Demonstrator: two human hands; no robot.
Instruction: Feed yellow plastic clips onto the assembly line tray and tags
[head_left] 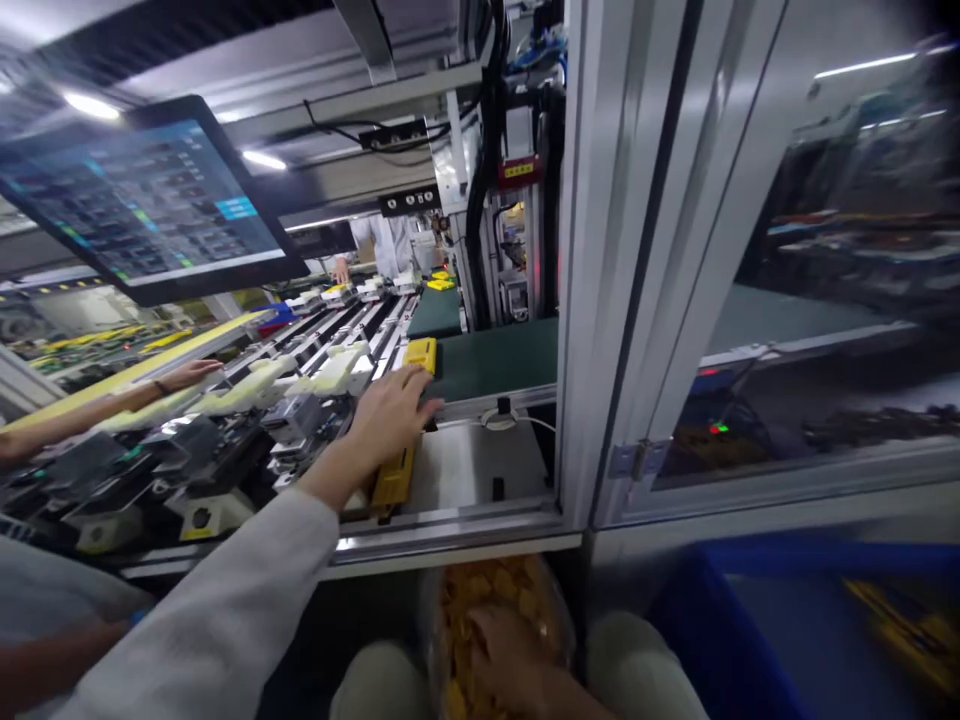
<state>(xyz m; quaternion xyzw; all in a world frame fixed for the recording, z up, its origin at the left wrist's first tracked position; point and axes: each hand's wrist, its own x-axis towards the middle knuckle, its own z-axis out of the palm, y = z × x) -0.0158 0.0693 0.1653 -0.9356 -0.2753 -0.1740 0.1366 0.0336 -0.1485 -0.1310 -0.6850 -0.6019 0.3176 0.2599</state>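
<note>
My left hand [394, 410] is open, fingers spread, beside a yellow rectangular part [421, 354] at the near end of the green belt. Whether the fingertips touch that part I cannot tell. Under the same hand, another yellow part [394, 482] lies along the edge of a metal plate [480, 465]. Down between my knees, my right hand [511, 655] reaches into a clear plastic bag [562, 610] filled with small orange-yellow pieces [495, 580]. Its fingers look curled among the pieces, blurred, with the tips partly hidden.
Rows of metal fixtures [296, 415] stand to the left, where another person's hand [187, 375] reaches in. A screen [142, 200] hangs above. An aluminium post [600, 260] rises right of the green belt [495, 358]. A blue bin [742, 620] holding yellow parts sits lower right.
</note>
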